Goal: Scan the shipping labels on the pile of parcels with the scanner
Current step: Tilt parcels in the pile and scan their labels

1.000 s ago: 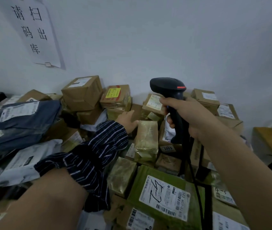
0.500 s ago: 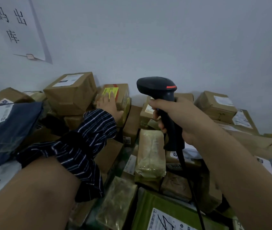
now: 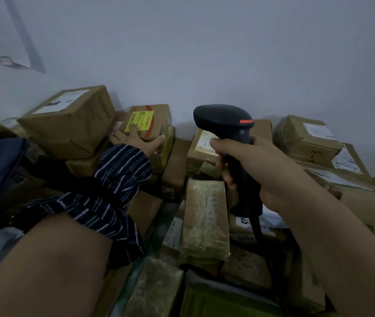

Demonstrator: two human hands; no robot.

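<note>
Head view: right grip (image 3: 250,170) wrapped tight around the handle of the black barcode scanner (image 3: 230,143), index finger forward at the trigger, scanner head with its red stripe up and pointed away toward the wall. Cable drops from the handle base, below the grip. Left grip (image 3: 136,140), striped sleeve (image 3: 104,193) bunched behind it, lies spread on a small cardboard box (image 3: 152,121); one fingertip touches the box's yellow shipping label (image 3: 139,121), thumb hooked on the box's near right edge. Larger brown box (image 3: 67,121) with a white label sits just left of that grip. Taped parcel (image 3: 204,216) lies below the right grip.
</note>
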